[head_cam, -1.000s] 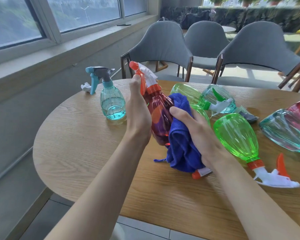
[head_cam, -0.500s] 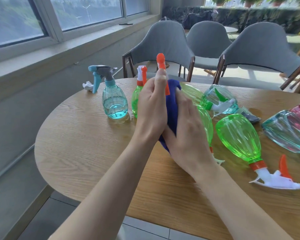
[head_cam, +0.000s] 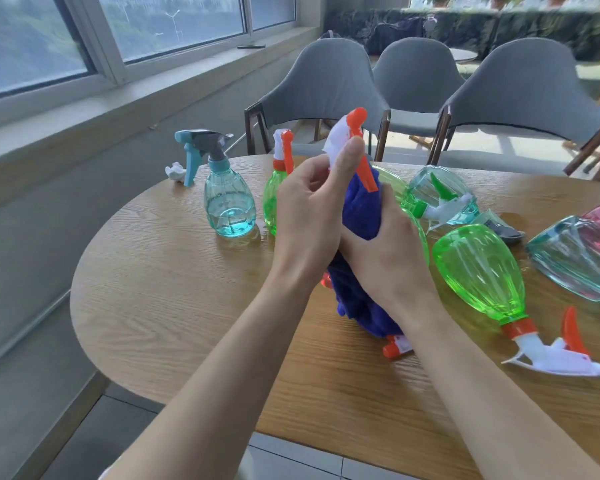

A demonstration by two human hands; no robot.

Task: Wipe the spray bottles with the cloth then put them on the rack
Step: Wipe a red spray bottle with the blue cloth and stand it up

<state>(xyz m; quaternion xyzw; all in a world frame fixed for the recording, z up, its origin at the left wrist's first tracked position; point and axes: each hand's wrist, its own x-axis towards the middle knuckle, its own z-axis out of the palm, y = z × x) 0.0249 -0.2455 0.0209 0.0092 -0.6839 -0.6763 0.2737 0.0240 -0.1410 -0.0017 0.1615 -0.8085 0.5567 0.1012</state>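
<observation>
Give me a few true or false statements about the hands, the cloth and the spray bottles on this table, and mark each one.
1. The left hand grips the held bottle's spray head. True.
2. The right hand lies flat on the table. False: it holds the blue cloth around that bottle.
3. The teal bottle with the grey trigger lies on its side. False: it stands upright.
4. The green bottle right of the hands lies on its side. True.
</observation>
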